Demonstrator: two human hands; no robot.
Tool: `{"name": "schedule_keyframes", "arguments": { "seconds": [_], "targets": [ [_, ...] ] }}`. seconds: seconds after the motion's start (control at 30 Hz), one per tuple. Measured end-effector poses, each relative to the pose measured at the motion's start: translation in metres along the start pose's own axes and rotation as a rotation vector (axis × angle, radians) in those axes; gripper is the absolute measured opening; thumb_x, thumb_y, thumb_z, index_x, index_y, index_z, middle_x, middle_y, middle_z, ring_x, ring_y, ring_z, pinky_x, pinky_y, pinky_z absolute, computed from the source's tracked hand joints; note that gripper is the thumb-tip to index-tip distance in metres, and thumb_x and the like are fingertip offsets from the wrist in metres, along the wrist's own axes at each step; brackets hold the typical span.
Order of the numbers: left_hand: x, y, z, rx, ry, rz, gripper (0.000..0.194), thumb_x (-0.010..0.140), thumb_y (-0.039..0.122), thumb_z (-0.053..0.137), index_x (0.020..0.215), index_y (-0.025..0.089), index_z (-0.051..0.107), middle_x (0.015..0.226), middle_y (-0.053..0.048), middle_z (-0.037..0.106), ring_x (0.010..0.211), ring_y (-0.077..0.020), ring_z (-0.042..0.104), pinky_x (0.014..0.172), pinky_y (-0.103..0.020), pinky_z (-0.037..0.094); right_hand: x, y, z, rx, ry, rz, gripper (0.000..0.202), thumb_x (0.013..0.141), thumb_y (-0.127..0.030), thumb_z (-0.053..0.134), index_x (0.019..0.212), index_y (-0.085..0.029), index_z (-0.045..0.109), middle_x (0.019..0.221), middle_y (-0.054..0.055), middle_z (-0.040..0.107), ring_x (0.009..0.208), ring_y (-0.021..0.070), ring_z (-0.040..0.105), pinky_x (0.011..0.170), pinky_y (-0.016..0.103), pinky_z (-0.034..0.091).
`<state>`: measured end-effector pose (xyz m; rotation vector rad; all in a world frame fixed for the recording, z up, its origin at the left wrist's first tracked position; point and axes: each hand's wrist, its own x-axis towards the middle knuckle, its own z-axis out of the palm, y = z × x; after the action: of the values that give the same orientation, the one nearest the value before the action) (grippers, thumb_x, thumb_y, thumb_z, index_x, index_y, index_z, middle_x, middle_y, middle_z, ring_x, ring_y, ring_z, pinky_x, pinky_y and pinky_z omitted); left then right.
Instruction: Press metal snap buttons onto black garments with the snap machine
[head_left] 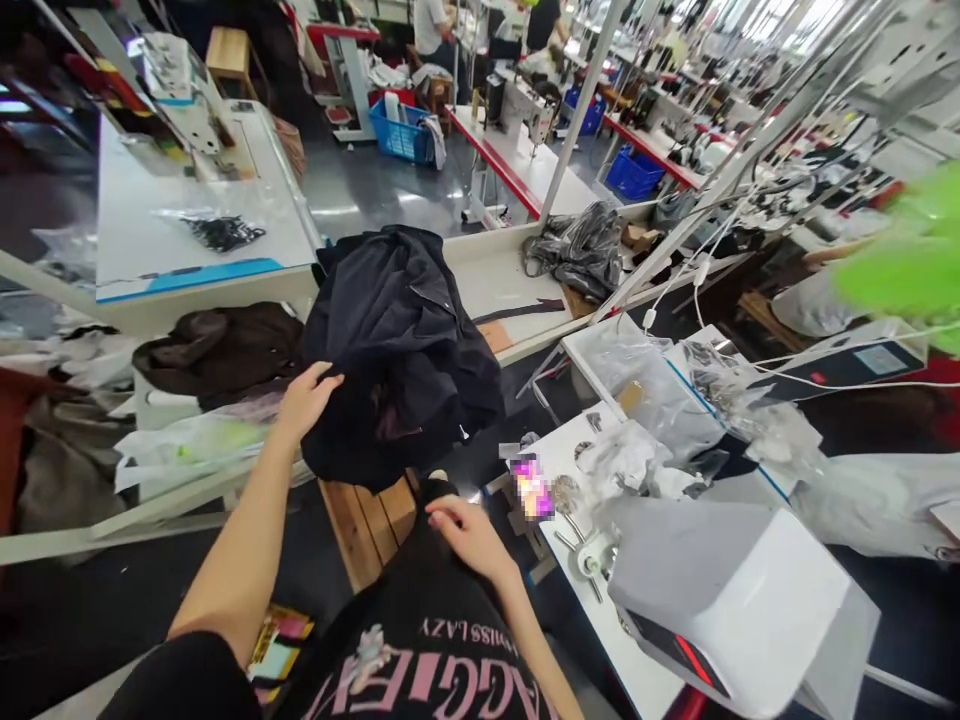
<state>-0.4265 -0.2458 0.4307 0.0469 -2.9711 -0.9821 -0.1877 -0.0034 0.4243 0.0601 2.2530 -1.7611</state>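
A dark navy, nearly black garment lies in a rumpled heap over the trough and rail in front of me, its lower edge hanging above a wooden stool. My left hand reaches to the heap's near left edge, with thumb and finger closed on the cloth. Close to my body, by the stool's right side, is my right hand. Its fingers are curled in, partly hidden, and whatever they may hold does not show. Left of the heap sits a dark brown garment.
A white sewing table stands at the far left, bearing a bag of black small parts. To the right, a table holds a grey-white machine, clear plastic bags and a blurred phone. A metal post rises behind the trough.
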Motion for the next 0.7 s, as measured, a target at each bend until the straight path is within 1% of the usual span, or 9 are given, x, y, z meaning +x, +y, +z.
{"name": "schedule_keyframes", "arguments": {
  "seconds": [0.1, 0.2, 0.3, 0.4, 0.43, 0.5, 0.53, 0.6, 0.7],
  "targets": [
    [-0.006, -0.014, 0.008, 0.018, -0.106, -0.057, 0.034, 0.074, 0.03, 0.039, 0.092, 0.014, 0.063, 0.099, -0.01, 0.069, 0.099, -0.0259, 0.061, 0.091, -0.038, 0.049, 0.029, -0.016, -0.018, 0.023, 0.13, -0.048, 0.024, 0.091, -0.03, 0.044, 0.098, -0.021, 0.065, 0.082, 0.001, 0.067, 0.077, 0.0139, 0.064, 0.074, 0.026, 0.05],
    [0.011, -0.014, 0.002, 0.034, -0.16, -0.02, 0.029, 0.073, 0.027, 0.036, 0.078, 0.018, 0.063, 0.091, -0.01, 0.07, 0.095, -0.0269, 0.063, 0.091, -0.04, 0.049, 0.073, -0.026, -0.041, -0.004, 0.283, -0.066, 0.026, 0.091, -0.032, 0.042, 0.098, -0.021, 0.064, 0.083, 0.002, 0.066, 0.079, 0.0147, 0.063, 0.076, 0.027, 0.049],
    [0.043, 0.01, -0.008, 0.039, -0.073, 0.061, 0.035, 0.081, 0.031, 0.032, 0.09, 0.017, 0.063, 0.101, -0.013, 0.067, 0.102, -0.0281, 0.059, 0.094, -0.043, 0.045, 0.139, -0.035, -0.065, -0.051, 0.432, -0.099, 0.028, 0.092, -0.032, 0.037, 0.101, -0.021, 0.061, 0.089, 0.004, 0.065, 0.085, 0.0158, 0.062, 0.082, 0.028, 0.048],
    [0.075, 0.051, -0.001, 0.0, -0.034, 0.243, 0.038, 0.086, 0.04, 0.04, 0.111, 0.019, 0.058, 0.116, -0.009, 0.063, 0.113, -0.0229, 0.054, 0.104, -0.037, 0.039, 0.226, -0.043, -0.083, -0.135, 0.52, -0.114, 0.029, 0.09, -0.024, 0.036, 0.105, -0.019, 0.06, 0.098, 0.006, 0.065, 0.094, 0.0174, 0.06, 0.091, 0.032, 0.045],
    [0.082, 0.064, 0.006, -0.013, -0.068, 0.345, 0.038, 0.085, 0.04, 0.044, 0.116, 0.021, 0.057, 0.123, -0.006, 0.06, 0.119, -0.0211, 0.051, 0.107, -0.035, 0.036, 0.256, -0.045, -0.087, -0.168, 0.528, -0.111, 0.029, 0.088, -0.02, 0.038, 0.106, -0.017, 0.06, 0.101, 0.008, 0.065, 0.096, 0.0186, 0.06, 0.093, 0.033, 0.044],
    [0.091, 0.08, 0.025, 0.032, -0.199, 0.592, 0.042, 0.085, 0.034, 0.048, 0.125, 0.021, 0.053, 0.139, -0.008, 0.049, 0.13, -0.0239, 0.04, 0.111, -0.04, 0.031, 0.311, -0.046, -0.093, -0.232, 0.522, -0.103, 0.033, 0.083, -0.014, 0.042, 0.112, -0.012, 0.058, 0.11, 0.013, 0.062, 0.103, 0.0213, 0.057, 0.097, 0.037, 0.041],
    [0.093, 0.083, 0.036, 0.063, -0.268, 0.643, 0.04, 0.085, 0.031, 0.048, 0.123, 0.021, 0.055, 0.141, -0.008, 0.047, 0.132, -0.0262, 0.038, 0.11, -0.044, 0.031, 0.334, -0.045, -0.096, -0.26, 0.506, -0.104, 0.036, 0.081, -0.012, 0.044, 0.115, -0.011, 0.057, 0.116, 0.015, 0.06, 0.108, 0.0221, 0.055, 0.1, 0.038, 0.039],
    [0.09, 0.08, 0.053, 0.075, -0.351, 0.667, 0.033, 0.086, 0.028, 0.047, 0.116, 0.021, 0.06, 0.133, -0.009, 0.055, 0.126, -0.0271, 0.045, 0.108, -0.048, 0.034, 0.371, -0.04, -0.103, -0.304, 0.436, -0.116, 0.038, 0.078, -0.009, 0.049, 0.115, -0.013, 0.058, 0.123, 0.014, 0.058, 0.115, 0.022, 0.052, 0.105, 0.038, 0.034],
    [0.083, 0.064, 0.063, 0.045, -0.374, 0.624, 0.031, 0.087, 0.028, 0.046, 0.114, 0.02, 0.06, 0.121, -0.009, 0.061, 0.117, -0.0257, 0.051, 0.103, -0.046, 0.038, 0.404, -0.032, -0.12, -0.324, 0.261, -0.126, 0.025, 0.079, -0.012, 0.055, 0.101, -0.018, 0.065, 0.113, 0.007, 0.065, 0.108, 0.0188, 0.057, 0.102, 0.034, 0.038]
  ]
}}
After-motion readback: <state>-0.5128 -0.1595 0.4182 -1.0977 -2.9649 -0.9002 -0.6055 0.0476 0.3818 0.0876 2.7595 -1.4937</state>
